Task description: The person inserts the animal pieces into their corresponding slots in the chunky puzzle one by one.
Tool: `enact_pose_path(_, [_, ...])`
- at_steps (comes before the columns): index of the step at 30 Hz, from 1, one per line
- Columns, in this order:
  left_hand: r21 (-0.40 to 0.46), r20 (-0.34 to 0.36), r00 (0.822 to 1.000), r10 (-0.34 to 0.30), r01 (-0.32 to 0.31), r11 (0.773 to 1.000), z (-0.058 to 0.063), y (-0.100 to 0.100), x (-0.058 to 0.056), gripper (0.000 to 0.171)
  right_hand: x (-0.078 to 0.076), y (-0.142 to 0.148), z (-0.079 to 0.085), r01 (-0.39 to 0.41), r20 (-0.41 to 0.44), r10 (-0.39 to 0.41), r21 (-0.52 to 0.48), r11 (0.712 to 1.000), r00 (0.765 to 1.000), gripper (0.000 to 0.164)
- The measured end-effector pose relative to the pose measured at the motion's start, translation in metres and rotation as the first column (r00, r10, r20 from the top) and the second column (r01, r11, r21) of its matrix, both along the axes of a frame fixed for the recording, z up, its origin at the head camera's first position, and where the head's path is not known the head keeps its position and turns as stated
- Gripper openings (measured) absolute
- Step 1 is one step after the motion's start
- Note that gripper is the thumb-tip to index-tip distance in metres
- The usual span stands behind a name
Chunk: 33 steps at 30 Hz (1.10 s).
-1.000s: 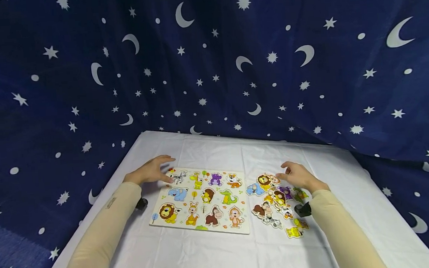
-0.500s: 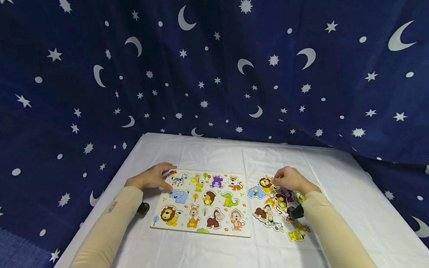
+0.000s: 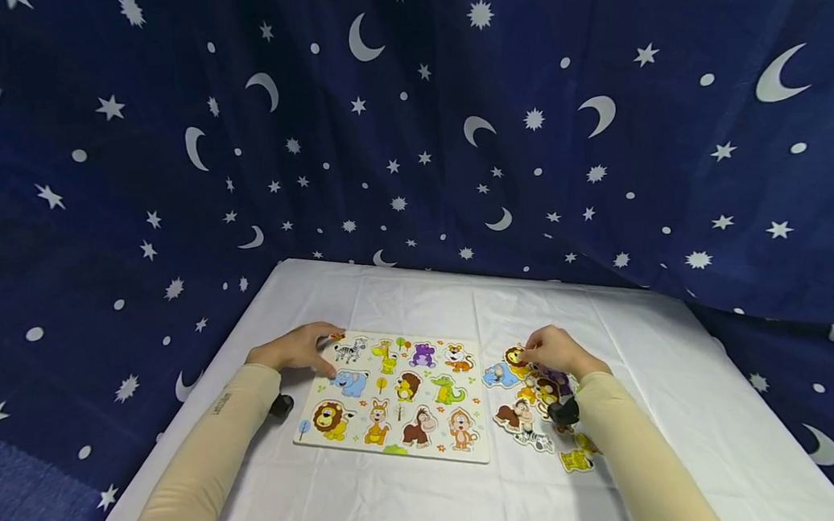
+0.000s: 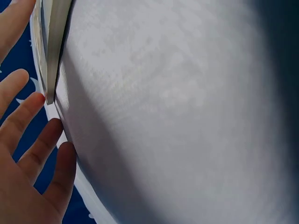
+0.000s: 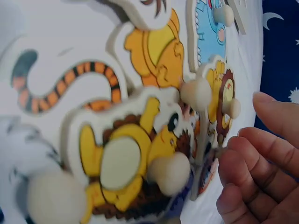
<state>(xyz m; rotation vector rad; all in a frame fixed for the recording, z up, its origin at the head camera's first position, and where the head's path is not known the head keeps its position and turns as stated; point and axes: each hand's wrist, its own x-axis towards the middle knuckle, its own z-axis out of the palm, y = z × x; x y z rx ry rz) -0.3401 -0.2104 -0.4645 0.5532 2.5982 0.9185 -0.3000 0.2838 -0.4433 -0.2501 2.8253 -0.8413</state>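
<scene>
My left hand (image 3: 296, 350) rests at the far left corner of an animal puzzle board (image 3: 353, 437), its fingers loosely spread and its thumb over the edge by the blue elephant. In the left wrist view its fingers (image 4: 35, 154) lie alongside the board's edge. Over the pile of loose pieces, my right hand (image 3: 557, 350) reaches to the lion puzzle piece (image 3: 515, 356). The right wrist view has thumb and index parted, with the lion's wooden knob (image 5: 232, 108) just beyond the fingertips. A hedgehog piece (image 5: 121, 161) lies nearer that camera.
Around the right hand lie several knobbed pieces: a blue elephant (image 3: 499, 374), a gorilla (image 3: 513, 417), a zebra (image 3: 536, 441) and a yellow giraffe-patterned one (image 3: 576, 461). Some overlap. A white cloth (image 3: 405, 503) covers the table, and a starry blue curtain (image 3: 408, 132) stands behind.
The right hand has moved left and lower over the pile, to the lion piece, and its fingers have drawn together. The left hand stays at the board's corner. The view has shifted slightly.
</scene>
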Motion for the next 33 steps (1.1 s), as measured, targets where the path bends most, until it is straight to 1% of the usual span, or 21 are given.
enact_pose_path(7, [-0.044, -0.007, 1.000, 0.000, 0.000, 0.999, 0.000, 0.001, 0.001, 0.088, -0.002, -0.003, -0.007, 0.033, 0.011, -0.033, 0.018, 0.999, 0.999, 0.016])
enact_pose_path(14, [-0.088, -0.033, 0.999, -0.017, 0.014, 0.996, 0.000, 0.001, -0.001, 0.090, -0.003, -0.005, -0.009, 0.053, 0.036, -0.053, 0.001, 0.999, 0.998, 0.018])
enact_pose_path(16, [-0.095, -0.035, 0.999, -0.025, 0.022, 0.995, 0.000, 0.001, -0.001, 0.089, -0.003, -0.006, -0.009, 0.052, 0.030, -0.052, 0.001, 0.999, 0.998, 0.018])
enact_pose_path(19, [-0.098, -0.018, 0.999, -0.028, 0.026, 0.995, 0.001, 0.002, -0.001, 0.089, -0.004, -0.006, -0.011, 0.051, 0.015, -0.051, 0.002, 0.999, 0.999, 0.017])
enact_pose_path(27, [-0.162, 0.010, 1.000, -0.028, 0.029, 0.986, 0.003, 0.000, 0.000, 0.090, -0.006, -0.008, -0.017, 0.070, 0.015, -0.069, -0.023, 0.997, 0.997, 0.019])
enact_pose_path(33, [-0.158, 0.056, 0.998, -0.016, 0.025, 0.987, 0.004, 0.000, 0.001, 0.095, -0.007, -0.008, -0.016, 0.074, 0.017, -0.074, -0.020, 0.997, 0.997, 0.017])
